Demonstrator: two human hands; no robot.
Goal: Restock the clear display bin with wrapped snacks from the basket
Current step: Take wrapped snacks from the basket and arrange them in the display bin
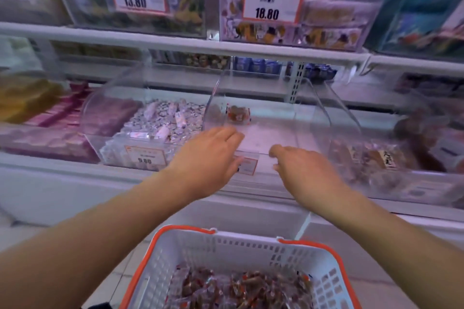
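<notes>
A clear display bin (266, 98) stands on the lower shelf straight ahead, nearly bare inside, with one wrapped brown snack (238, 114) lying at its back left. Both my hands reach over its front edge. My left hand (209, 155) is flat with straight fingers and holds nothing. My right hand (305, 170) has loosely curled fingers near the front lip; nothing shows in it. Below, a white basket with an orange rim (226, 248) holds several wrapped brown snacks (238, 286).
To the left is a clear bin of silver-white wrapped sweets (165, 120) with a price tag. On the right sits a bin of brown packets (371, 158). An upper shelf (175, 42) carries further bins with 13.80 and 18.80 price cards.
</notes>
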